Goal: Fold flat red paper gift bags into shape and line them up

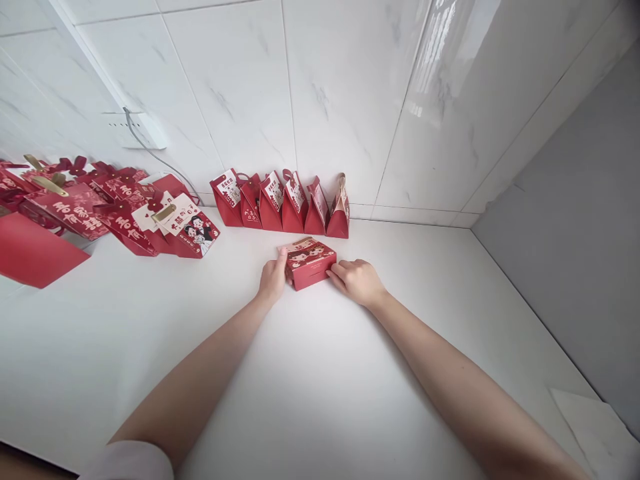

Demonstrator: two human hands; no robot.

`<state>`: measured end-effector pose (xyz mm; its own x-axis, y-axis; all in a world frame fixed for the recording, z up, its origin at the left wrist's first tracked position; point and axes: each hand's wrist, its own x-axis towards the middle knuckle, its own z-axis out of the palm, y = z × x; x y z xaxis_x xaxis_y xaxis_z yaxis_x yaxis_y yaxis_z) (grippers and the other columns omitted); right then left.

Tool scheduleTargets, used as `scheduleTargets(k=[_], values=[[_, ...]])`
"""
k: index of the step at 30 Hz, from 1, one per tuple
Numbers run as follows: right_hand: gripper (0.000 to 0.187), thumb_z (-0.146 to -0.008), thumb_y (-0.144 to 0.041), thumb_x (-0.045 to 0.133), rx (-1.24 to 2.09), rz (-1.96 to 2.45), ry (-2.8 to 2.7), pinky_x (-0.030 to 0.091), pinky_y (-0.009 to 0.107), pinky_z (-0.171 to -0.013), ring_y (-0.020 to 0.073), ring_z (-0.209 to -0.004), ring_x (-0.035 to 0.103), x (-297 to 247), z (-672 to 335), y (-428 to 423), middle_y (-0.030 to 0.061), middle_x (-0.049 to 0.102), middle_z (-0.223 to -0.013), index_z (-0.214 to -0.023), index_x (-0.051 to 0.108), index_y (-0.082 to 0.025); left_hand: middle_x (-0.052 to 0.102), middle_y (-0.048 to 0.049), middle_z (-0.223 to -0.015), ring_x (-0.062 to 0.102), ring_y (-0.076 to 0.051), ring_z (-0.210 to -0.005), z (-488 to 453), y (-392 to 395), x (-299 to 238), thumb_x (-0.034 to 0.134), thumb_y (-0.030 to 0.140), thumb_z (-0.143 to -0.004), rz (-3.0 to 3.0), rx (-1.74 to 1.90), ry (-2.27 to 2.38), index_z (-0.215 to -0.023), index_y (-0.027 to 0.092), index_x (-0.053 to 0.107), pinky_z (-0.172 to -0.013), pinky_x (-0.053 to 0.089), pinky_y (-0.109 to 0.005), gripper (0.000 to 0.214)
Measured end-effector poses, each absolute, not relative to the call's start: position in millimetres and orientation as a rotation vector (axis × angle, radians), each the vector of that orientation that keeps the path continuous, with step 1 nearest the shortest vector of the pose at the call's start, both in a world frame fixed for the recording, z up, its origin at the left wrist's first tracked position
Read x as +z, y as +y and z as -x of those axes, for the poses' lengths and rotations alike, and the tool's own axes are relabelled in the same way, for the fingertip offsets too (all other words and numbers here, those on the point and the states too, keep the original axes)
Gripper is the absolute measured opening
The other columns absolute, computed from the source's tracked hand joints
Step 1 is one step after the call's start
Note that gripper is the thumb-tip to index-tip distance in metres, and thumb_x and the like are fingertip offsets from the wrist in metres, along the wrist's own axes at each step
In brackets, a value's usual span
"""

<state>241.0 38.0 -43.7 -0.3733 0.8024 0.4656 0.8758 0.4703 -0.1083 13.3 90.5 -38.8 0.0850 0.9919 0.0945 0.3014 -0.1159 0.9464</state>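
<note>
A red gift box [314, 270] with cartoon figures printed on its upper face lies on the white table, its plain red base turned toward me. My left hand [274, 275] grips its left side, thumb on the top edge and the other fingers mostly hidden behind the box. At the lower right corner, the curled fingers of my right hand [357, 280] press against the box. Just behind it stands a row of several red tent-shaped gift boxes [295, 210] with ribbon loops on top, lined up along the wall.
On the left is a crowded cluster of red gift boxes [125, 230] with ribbons and tags. A wall socket [134, 130] has a grey cable [163, 162] trailing down behind them. White tiles [340, 87] back the table [310, 387]; a grey panel [575, 213] bounds the right.
</note>
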Motion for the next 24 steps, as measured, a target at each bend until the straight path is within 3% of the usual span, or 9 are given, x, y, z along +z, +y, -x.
scheduleTargets(k=[4, 7, 9, 12, 18, 24], values=[[0.031, -0.102, -0.036, 0.039, -0.220, 1.435, -2.130, 0.039, 0.032, -0.064, 0.0187, -0.063, 0.058, -41.0, -228.4, 32.1, 0.0069, 0.068, -0.084, -0.095, 0.062, -0.016, 0.059, -0.0034, -0.049, 0.057, -0.015, -0.050, -15.2, 91.4, -39.4, 0.049, 0.067, -0.085, -1.644, 0.993, 1.325, -0.052, 0.017, 0.061, -0.055, 0.043, -0.026, 0.061], [0.033, -0.100, -0.037, 0.046, -0.214, 1.387, -1.931, 0.046, 0.035, -0.081, 0.0245, -0.094, 0.062, -36.8, -228.1, 29.1, 0.0132, 0.064, -0.113, -0.122, 0.057, -0.015, 0.060, -0.0030, -0.049, 0.056, -0.014, -0.050, -15.8, 91.2, -39.1, 0.051, 0.065, -0.085, -1.653, 0.996, 1.331, -0.054, 0.017, 0.061, -0.054, 0.042, -0.026, 0.059], [0.040, -0.099, -0.035, 0.051, -0.250, 1.337, -1.922, 0.044, 0.041, -0.094, 0.0291, -0.116, 0.054, -34.7, -231.3, 29.2, 0.0150, 0.054, -0.133, -0.135, 0.051, -0.020, 0.060, -0.0029, -0.049, 0.056, -0.014, -0.049, -15.6, 91.2, -39.1, 0.049, 0.066, -0.086, -1.662, 0.980, 1.324, -0.054, 0.017, 0.062, -0.051, 0.040, -0.025, 0.059], [0.036, -0.098, -0.031, 0.054, -0.269, 1.261, -2.013, 0.041, 0.048, -0.102, 0.0311, -0.127, 0.046, -35.2, -235.1, 32.1, 0.0132, 0.046, -0.143, -0.133, 0.055, -0.026, 0.062, -0.0031, -0.052, 0.056, -0.014, -0.048, -15.6, 91.0, -39.2, 0.049, 0.066, -0.085, -1.667, 0.961, 1.329, -0.058, 0.016, 0.065, -0.048, 0.039, -0.025, 0.058], [0.031, -0.097, -0.022, 0.054, -0.249, 1.193, -2.033, 0.047, 0.046, -0.097, 0.0292, -0.122, 0.050, -40.8, -234.0, 39.8, 0.0123, 0.055, -0.134, -0.128, 0.060, -0.024, 0.065, -0.0039, -0.056, 0.057, -0.014, -0.050, -17.0, 91.3, -39.8, 0.051, 0.064, -0.085, -1.650, 0.954, 1.334, -0.068, 0.016, 0.069, -0.046, 0.039, -0.024, 0.054], [0.026, -0.095, -0.019, 0.057, -0.225, 1.197, -1.972, 0.047, 0.047, -0.099, 0.0288, -0.125, 0.049, -40.7, -230.6, 41.0, 0.0110, 0.054, -0.137, -0.120, 0.064, -0.025, 0.062, -0.0024, -0.052, 0.053, -0.012, -0.046, -17.5, 89.9, -35.7, 0.054, 0.059, -0.085, -1.625, 0.948, 1.324, -0.070, 0.016, 0.070, -0.044, 0.038, -0.023, 0.049]])
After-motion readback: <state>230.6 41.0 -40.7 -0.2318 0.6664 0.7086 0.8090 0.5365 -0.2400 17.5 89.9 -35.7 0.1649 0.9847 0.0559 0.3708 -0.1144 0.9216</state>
